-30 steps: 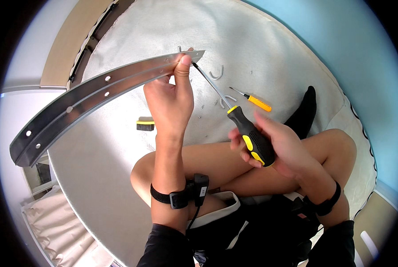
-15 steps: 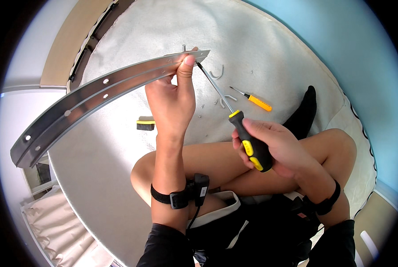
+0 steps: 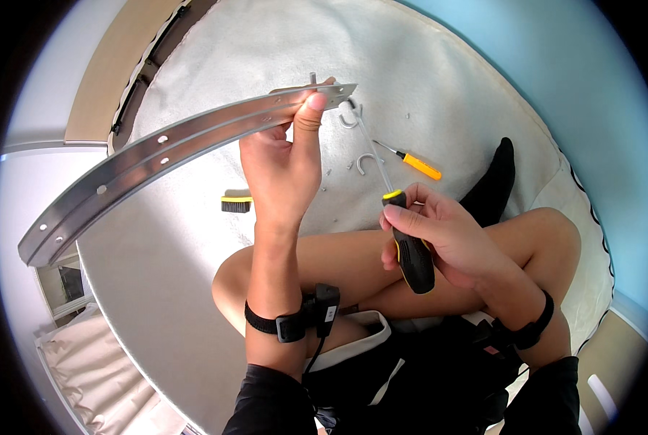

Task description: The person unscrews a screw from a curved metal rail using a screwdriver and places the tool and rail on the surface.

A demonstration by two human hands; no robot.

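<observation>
My left hand (image 3: 280, 163) is closed around the far right end of a long silver metal rail (image 3: 135, 161) with holes along it. The thumb presses on its near face. Behind the rail a short metal rod (image 3: 313, 78) sticks up by my fingers, and what it joins is hidden. My right hand (image 3: 454, 235) grips the black and yellow handle of a long screwdriver (image 3: 414, 264). Its shaft slants up and left, with the tip by the rail's right end; whether it touches a screw I cannot tell.
Metal hooks (image 3: 364, 165) and several tiny parts lie on the white bedding (image 3: 280, 36). A small yellow screwdriver (image 3: 422, 166) rests right of the hooks. Left of my wrist is a yellow-backed brush (image 3: 235, 204). My crossed legs sit beneath my forearms; a blue wall (image 3: 556, 94) stands right.
The rail and my left hand have shifted slightly right. The screwdriver has moved right too, its handle has turned so the yellow patches are hidden, and my right fingers have changed their grip.
</observation>
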